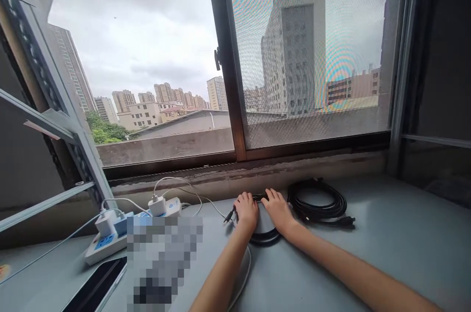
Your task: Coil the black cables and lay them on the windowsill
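A coiled black cable lies on the grey desk in front of me. My left hand is closed over the left side of this coil, fingers curled down onto it. Beside that hand, one connector end of the cable pokes out to the left. On the upper right of the same coil rests my right hand, its fingers bent round the cable. How the fingertips grip is partly hidden. Just right of my right hand sits a second, larger coil of black cable, its plug end pointing right.
A white power strip with several plugged-in chargers stands at the left, trailing thin white cables. A dark-screened tablet or phone lies at front left, beside a blurred-out patch. Metal shelf posts flank the window behind the desk.
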`<state>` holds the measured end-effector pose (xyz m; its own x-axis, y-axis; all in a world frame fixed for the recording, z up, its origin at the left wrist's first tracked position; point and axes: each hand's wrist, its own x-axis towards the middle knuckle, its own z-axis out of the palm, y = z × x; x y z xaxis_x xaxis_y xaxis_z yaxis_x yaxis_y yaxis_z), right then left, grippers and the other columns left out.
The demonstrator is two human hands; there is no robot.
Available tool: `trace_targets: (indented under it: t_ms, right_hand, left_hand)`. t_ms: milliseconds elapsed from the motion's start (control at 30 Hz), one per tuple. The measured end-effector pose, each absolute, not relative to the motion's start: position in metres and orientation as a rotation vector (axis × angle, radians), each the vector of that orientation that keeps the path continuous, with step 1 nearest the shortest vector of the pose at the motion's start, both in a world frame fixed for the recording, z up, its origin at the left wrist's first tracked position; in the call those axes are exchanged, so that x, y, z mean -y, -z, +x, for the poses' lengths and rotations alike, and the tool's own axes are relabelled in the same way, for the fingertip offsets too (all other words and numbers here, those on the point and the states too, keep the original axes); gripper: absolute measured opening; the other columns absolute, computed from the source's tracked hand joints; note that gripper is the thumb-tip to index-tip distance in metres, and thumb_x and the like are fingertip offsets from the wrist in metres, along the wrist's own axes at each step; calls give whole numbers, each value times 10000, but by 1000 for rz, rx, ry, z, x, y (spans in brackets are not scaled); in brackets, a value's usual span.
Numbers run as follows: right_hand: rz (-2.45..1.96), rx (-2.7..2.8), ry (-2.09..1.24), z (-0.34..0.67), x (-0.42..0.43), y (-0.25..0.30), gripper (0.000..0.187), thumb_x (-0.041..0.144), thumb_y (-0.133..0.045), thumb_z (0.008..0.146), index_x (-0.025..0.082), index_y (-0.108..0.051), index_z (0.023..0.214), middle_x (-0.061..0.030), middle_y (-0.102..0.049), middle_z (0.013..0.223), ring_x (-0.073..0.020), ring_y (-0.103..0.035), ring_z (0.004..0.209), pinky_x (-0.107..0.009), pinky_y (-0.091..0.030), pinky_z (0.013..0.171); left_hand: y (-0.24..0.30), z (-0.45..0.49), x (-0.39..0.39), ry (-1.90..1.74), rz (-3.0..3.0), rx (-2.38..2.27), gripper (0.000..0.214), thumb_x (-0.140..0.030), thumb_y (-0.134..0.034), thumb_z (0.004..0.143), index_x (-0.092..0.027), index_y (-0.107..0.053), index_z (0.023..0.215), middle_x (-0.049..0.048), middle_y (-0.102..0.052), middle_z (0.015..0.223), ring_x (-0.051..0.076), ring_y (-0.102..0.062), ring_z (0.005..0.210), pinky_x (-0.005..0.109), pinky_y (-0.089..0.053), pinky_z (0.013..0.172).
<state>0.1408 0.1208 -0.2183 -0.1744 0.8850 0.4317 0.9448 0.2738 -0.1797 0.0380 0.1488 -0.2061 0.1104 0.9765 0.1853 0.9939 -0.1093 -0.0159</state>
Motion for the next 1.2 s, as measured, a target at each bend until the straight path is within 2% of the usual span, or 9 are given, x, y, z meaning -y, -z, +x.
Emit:
trace_targets:
  t_ms: [167,300,433,533,833,1033,1200]
  right_hand:
    - [-1647,2146,222,138,-118,218,326,38,-409,856,163,-663,1019,-155,-555,1244,-266,-487,1166,-387,-421,915]
    - [-1639,2152,226,142,-118,218,326,53,-410,868,163,-653,1055,-153,-554,1242,-265,-501,1148,-381,-459,877]
    - [-1629,2153,222,143,-118,218,303,65,-435,864,170,-668,1028,-150,-561,1227,-259,-509,1136,-361,-477,861]
    - [-1626,2158,226,144,-119,219,294,75,-433,870,175,-680,995,-149,-559,1232,-256,-510,1130,-360,-480,857]
    - [-1673,2205,273,143,-119,217,323,49,-406,873,163,-671,1017,-143,-543,1262,-246,-496,1157,-338,-473,881]
    - [-1696,2227,316,141,-122,218,282,69,-436,878,140,-658,1037,-162,-535,1260,-256,-491,1161,-347,-475,876]
    - [-1710,2241,317,142,-122,217,209,127,-470,901,135,-625,1042,-111,-548,1236,-220,-501,1146,-377,-465,895]
  left_hand:
    - [207,31,-153,154,-2266,1877,396,-236,-313,889,-102,-513,1204,166,-517,1200,289,-465,1110,398,-368,900]
    - [210,27,-154,173,-2276,1837,400,-253,-308,886,-104,-516,1193,158,-525,1192,276,-474,1101,379,-374,897]
    - [213,25,-155,202,-2269,1833,453,-257,-300,886,-68,-447,1271,168,-514,1222,273,-468,1113,377,-372,905]
    - [215,25,-156,222,-2263,1837,473,-264,-308,884,-51,-414,1292,169,-511,1228,271,-468,1115,373,-368,911]
    - [217,25,-160,243,-2250,1849,409,-281,-337,869,-98,-496,1199,149,-543,1168,269,-492,1082,371,-380,887]
    - [217,25,-161,245,-2252,1832,427,-270,-337,867,-84,-485,1221,155,-543,1168,279,-494,1078,384,-392,877]
    - [217,24,-163,248,-2253,1825,411,-269,-351,869,-93,-488,1215,150,-544,1161,276,-496,1079,383,-394,877]
